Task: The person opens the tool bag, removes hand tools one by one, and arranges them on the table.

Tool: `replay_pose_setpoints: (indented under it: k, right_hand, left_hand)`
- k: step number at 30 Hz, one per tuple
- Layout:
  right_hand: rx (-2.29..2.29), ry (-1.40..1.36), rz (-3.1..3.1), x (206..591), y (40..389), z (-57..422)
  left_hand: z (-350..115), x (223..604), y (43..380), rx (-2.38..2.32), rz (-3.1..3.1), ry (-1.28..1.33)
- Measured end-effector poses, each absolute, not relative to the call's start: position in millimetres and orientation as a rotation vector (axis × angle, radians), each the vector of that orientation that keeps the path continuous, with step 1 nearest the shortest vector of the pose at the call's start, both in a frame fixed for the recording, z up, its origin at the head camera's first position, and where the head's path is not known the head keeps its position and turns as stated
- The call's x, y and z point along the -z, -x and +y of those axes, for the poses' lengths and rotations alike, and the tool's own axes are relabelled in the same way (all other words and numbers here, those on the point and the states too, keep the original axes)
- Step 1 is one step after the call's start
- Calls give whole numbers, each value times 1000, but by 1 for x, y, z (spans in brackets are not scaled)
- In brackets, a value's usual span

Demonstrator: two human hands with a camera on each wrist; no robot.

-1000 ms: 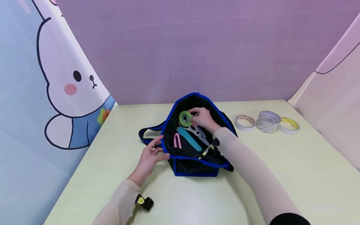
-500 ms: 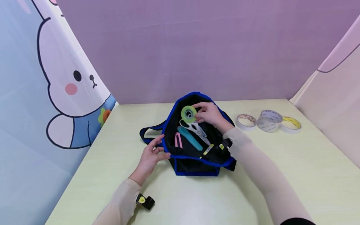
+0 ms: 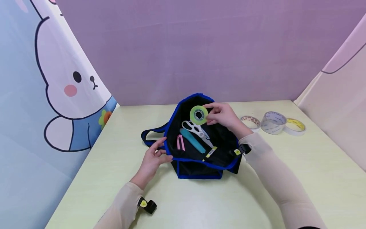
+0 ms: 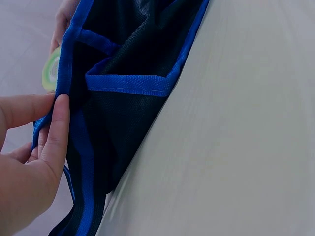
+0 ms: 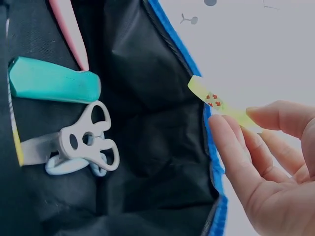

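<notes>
My left hand (image 3: 151,163) pinches the blue-trimmed rim of a black fabric bag (image 3: 200,170), thumb and fingers on either side of the edge in the left wrist view. Over the bag's opening, my right hand (image 3: 223,116) holds a roll of green tape (image 3: 193,114) at its edge between thumb and fingers. White-handled scissors (image 5: 74,142) lie inside the bag, with pale blue loops showing under them. Beside them are a teal oblong thing (image 5: 54,81), a slim pink thing (image 5: 71,34) and a yellow printed strip (image 3: 211,152).
To the right on the pale table (image 3: 286,171) stand a clear tape roll (image 3: 271,128), one with a printed core (image 3: 253,118) and another with a yellow core (image 3: 294,131). A strap loop (image 3: 148,144) sticks out from the bag's left. A purple backdrop (image 3: 200,47) rises behind.
My right hand has lifted the green tape roll up and to the right, away from the scissors, whose handles now show more. The left hand stays on the bag's rim.
</notes>
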State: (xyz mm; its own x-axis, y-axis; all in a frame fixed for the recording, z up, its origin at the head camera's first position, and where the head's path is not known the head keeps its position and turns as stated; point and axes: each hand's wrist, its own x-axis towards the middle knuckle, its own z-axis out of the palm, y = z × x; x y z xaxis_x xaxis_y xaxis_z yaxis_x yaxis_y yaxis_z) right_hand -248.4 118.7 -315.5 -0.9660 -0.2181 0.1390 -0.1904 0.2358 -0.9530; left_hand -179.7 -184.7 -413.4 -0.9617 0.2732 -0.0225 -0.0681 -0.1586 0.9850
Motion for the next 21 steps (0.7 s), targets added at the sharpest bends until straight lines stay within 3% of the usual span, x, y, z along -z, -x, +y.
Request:
replay_pose_setpoints:
  k: [21]
  right_hand:
    - [2155, 454, 2362, 307, 197, 205]
  left_hand:
    - [-184, 414, 179, -2222, 1872, -234]
